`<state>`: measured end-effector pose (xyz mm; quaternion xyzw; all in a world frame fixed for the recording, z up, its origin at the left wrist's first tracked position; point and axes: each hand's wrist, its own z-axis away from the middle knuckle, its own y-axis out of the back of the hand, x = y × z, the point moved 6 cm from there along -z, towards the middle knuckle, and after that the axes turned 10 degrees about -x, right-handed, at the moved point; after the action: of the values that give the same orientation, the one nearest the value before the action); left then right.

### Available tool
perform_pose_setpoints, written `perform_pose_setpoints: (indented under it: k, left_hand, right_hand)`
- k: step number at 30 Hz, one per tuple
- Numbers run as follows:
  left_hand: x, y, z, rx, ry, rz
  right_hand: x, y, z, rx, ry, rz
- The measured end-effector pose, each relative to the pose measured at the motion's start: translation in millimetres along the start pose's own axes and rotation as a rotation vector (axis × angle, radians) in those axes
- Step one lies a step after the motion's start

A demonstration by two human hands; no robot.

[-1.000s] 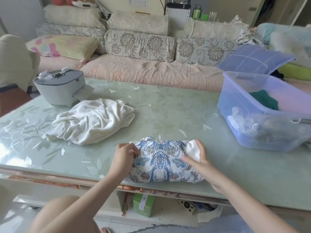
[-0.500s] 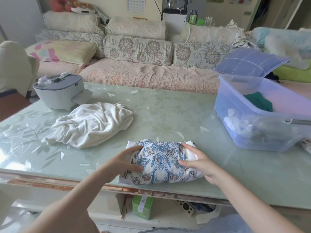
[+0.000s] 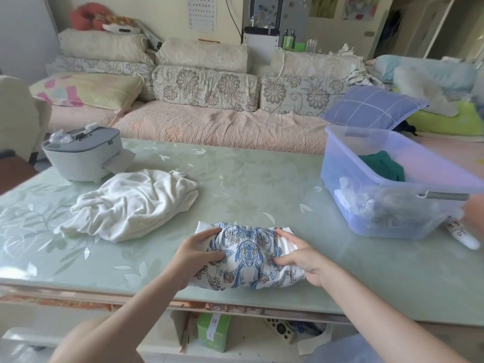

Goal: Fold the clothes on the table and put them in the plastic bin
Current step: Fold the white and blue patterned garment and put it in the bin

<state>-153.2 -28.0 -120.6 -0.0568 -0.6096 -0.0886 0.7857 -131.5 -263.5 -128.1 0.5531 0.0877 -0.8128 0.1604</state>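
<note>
A folded white garment with a blue floral print [image 3: 247, 254] lies near the front edge of the green glass table [image 3: 235, 184]. My left hand [image 3: 195, 254] grips its left end, fingers curled over the top and thumb on the printed face. My right hand [image 3: 301, 255] grips its right end the same way. A crumpled white garment [image 3: 131, 203] lies unfolded to the left. The clear plastic bin [image 3: 392, 208] stands at the right of the table and holds a dark green garment [image 3: 383, 167] and other folded clothes.
A grey lidded appliance [image 3: 81, 158] stands at the table's back left. A white tube [image 3: 462, 233] lies by the bin's near right corner. A sofa with cushions [image 3: 209, 93] runs behind the table. Boxes sit on a shelf under the table.
Both hands have closed in from the ends of the printed garment and now clasp it. The bundle looks more bunched. The camera has tilted up a little.
</note>
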Motion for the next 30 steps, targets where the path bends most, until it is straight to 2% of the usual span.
perform_pose_setpoints:
  k: [5,16,24,30]
  left_hand:
    - [12.6,-24.0,-7.9,-0.026,0.011,-0.035]
    - [87.0,-79.4,-19.4,-0.023,-0.184,-0.074]
    - [194.5,-113.9,-21.7,-0.036,-0.331,0.002]
    - [270.2,-185.2,-77.5,-0.049,-0.445,-0.05]
  right_hand:
    - [-0.9,23.6,11.6,0.028,0.012,-0.011]
    - [-69.9,88.4,59.3,0.164,0.167,0.179]
    - [-191.5,140.9,103.0,0.203,0.345,0.387]
    - [-259.8,239.0,105.4,0.336,0.312,0.519]
